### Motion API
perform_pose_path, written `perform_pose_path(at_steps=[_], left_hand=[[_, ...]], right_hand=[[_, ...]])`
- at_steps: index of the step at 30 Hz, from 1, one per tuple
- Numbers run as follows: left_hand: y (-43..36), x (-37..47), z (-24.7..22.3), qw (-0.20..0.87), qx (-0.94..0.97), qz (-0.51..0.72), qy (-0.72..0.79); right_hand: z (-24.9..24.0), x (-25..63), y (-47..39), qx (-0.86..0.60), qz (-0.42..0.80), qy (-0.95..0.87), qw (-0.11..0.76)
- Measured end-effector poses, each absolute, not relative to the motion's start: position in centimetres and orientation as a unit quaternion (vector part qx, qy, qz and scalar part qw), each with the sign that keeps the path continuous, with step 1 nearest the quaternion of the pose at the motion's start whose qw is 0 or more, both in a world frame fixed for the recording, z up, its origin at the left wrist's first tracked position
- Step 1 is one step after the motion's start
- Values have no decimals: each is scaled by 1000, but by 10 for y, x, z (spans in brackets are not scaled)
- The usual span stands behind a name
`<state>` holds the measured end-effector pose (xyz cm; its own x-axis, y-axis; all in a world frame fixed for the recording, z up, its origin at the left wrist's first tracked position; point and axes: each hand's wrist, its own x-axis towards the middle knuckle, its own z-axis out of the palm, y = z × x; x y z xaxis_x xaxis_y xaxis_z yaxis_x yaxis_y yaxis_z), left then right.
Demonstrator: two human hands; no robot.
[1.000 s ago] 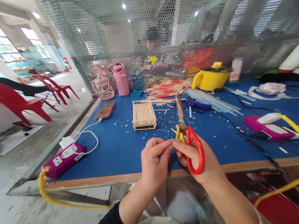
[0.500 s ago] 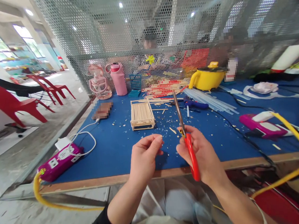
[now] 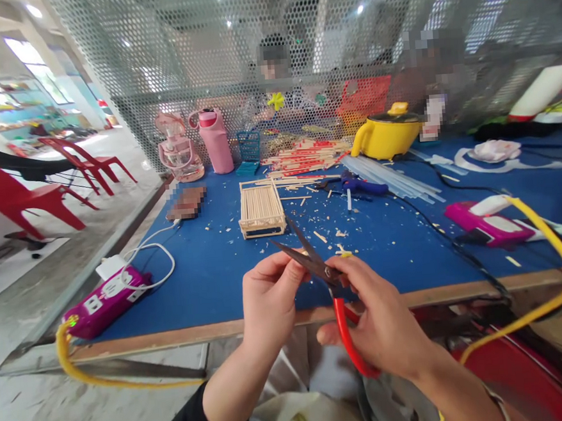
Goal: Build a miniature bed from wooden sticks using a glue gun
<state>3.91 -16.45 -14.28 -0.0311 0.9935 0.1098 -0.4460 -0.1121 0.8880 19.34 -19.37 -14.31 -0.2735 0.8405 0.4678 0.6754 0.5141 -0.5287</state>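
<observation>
My right hand (image 3: 378, 319) holds red-handled scissors (image 3: 343, 334), their dark blades spread apart and pointing up and to the left. One blade reaches the fingertips of my left hand (image 3: 272, 294). The left thumb and forefinger are pinched together; whatever they hold, if anything, is too small to make out. Beyond the hands, a small frame of pale wooden sticks (image 3: 261, 205) rests on the blue table (image 3: 204, 286). Bits of cut stick and shavings lie scattered to its right.
Behind are a pink bottle (image 3: 216, 141), a pile of sticks (image 3: 306, 159), a blue glue gun (image 3: 363, 184), clear glue sticks (image 3: 394, 178) and a yellow pot (image 3: 387, 136). Purple power strips (image 3: 107, 301) lie at both sides. A person (image 3: 274, 70) sits beyond the mesh.
The scissors have opened and swung left, so their blades now reach my left fingertips. My right hand has turned with them. The camera view has shifted slightly.
</observation>
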Motion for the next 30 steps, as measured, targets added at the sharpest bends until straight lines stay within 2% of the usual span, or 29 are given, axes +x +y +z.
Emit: perform_pose_path(at_steps=[14, 18, 28, 30], left_hand=[[-172, 38, -138, 384, 514, 638, 426], [-172, 38, -138, 342, 535, 644, 427], [-172, 37, -143, 345, 523, 645, 437], [-172, 37, -144, 373, 504, 649, 431]], right_hand=[[-151, 192, -196, -455, 184, -769, 409], [-158, 194, -195, -437, 157, -780, 420], [-157, 195, -190, -465, 151, -776, 399], [-153, 194, -191, -476, 157, -770, 395]])
